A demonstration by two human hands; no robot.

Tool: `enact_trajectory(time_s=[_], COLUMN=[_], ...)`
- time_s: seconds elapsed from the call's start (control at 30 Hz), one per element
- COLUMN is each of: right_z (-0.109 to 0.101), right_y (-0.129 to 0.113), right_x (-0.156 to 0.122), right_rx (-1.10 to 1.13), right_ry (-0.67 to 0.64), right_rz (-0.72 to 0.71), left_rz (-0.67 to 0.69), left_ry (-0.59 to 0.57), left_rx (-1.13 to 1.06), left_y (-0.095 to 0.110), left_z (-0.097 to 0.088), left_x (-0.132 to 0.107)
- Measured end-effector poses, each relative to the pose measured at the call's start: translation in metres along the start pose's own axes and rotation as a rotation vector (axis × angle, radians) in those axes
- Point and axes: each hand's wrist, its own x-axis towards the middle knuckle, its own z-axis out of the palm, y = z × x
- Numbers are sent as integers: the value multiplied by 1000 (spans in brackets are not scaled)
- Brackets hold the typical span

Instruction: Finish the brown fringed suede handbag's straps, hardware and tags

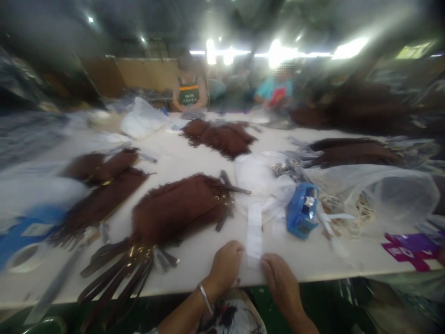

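Note:
A white strip (pixel 255 227), like paper or tape, runs down the table between my hands. Its near end meets the fingertips of my right hand (pixel 283 283), whose fingers are pressed together on its edge. My left hand (pixel 225 263), with a bracelet on the wrist, is closed just left of the strip; what it pinches, if anything, is hidden. To the left lies a dark brown fringed bag (pixel 181 208) with brown straps (pixel 114 283) and gold-coloured metal fittings. Right of the strip stands a blue tape dispenser (pixel 301 211).
More brown fringed pieces lie on the left (pixel 111 190), and another brown pile (pixel 222 137) farther back. Clear plastic bags (pixel 403 190) cover the right side beside a purple-pink packet (pixel 412 250). A tape roll (pixel 26 257) sits at far left. Two people are across the table (pixel 208 260).

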Motion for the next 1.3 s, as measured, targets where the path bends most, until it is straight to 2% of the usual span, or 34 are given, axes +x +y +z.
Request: enact_trajectory(time_s=[0.2,0.3,0.43,0.53,0.77,0.93,1.0,1.13,1.23,1.3], right_z=[-10,-6,-3,-8,-13,-10,-17,-43,-60,-62], right_y=[-3,-5,-3,-6,-11,-17,-27,-54,-70,-80], right_x=[-11,-24,-45,-49,-35,-29,-22,-5,7,12], right_rx=[-93,-167,-204,-167,-1,129,260,545,723,864], right_ry=[-133,-127,-89,-81,-4,37,3,-168,-223,-253], right_rz=[-172,-198,-288,-281,-4,152,235,406,511,588], left_rz=[2,5,155,269,230,265,253,174,188,191], left_ry=[-54,-55,-60,-89,-133,-175,-187,-143,-69,-36], left_rx=[54,44,38,100,126,104,67,-95,-192,-196], left_y=[-7,-9,-10,-9,-14,-4,1,10,16,19], left_z=[13,12,8,9,7,0,-1,-9,-27,-45], left_x=[1,-1,-10,-16,-11,-13,-16,-26,-40,-53])
